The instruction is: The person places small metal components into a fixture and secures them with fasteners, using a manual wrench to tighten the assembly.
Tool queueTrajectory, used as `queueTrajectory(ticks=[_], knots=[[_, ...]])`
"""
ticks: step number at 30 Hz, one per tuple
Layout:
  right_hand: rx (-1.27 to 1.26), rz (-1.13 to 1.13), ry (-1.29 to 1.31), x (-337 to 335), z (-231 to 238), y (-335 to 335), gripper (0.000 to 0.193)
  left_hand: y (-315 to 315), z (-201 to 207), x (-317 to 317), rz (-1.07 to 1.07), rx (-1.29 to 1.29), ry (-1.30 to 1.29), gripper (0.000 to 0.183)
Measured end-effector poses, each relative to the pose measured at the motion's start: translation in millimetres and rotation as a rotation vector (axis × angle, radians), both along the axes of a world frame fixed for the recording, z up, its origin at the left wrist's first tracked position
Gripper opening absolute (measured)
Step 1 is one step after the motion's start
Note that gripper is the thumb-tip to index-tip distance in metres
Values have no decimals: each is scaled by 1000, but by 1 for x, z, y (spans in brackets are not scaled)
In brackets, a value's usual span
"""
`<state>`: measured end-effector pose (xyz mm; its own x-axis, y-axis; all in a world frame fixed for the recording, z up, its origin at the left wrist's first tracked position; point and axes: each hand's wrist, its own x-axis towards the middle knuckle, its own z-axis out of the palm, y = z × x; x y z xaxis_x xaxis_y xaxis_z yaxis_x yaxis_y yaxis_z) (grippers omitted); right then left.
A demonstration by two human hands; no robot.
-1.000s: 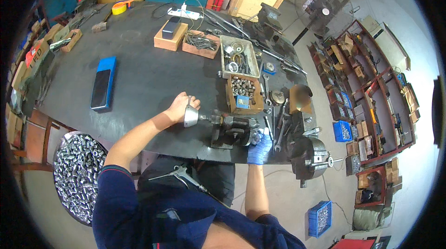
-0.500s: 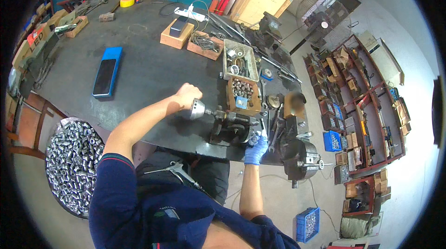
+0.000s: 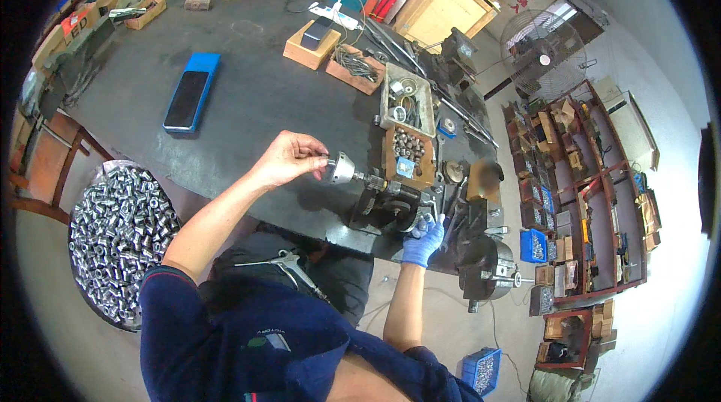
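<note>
A small bench machine with a silver cone-shaped chuck stands at the table's near edge. My bare left hand is at the chuck's open end, thumb and fingertips pinched on a small metal fitting, mostly hidden by the fingers. My right hand, in a pale blue-grey glove, is closed round the handle at the machine's other end. The gloved fingers hide most of that handle. An air blow gun lies across my lap.
A round tub of metal fittings stands at my left. Beyond the machine are a wooden box of small parts and a grey parts tray. A bench vise is at the right edge. A blue-cased phone-like device lies on the table.
My left hand has shifted from a fist over the chuck's mouth to a fingertip pinch on the fitting, a little back from the chuck. My right hand stays at the handle. The view has shifted.
</note>
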<state>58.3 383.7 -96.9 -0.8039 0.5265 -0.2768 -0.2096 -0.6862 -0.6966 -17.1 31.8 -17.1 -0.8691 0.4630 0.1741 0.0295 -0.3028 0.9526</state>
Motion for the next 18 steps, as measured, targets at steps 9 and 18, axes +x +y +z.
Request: queueTrajectory(ticks=[9,18], knots=[[89,21,53,23,23,-4,37,-2,10,-4,-59,-130,64,21],[180,205,316,-26,94,14,42,-1,13,7,106,-317,361,21]])
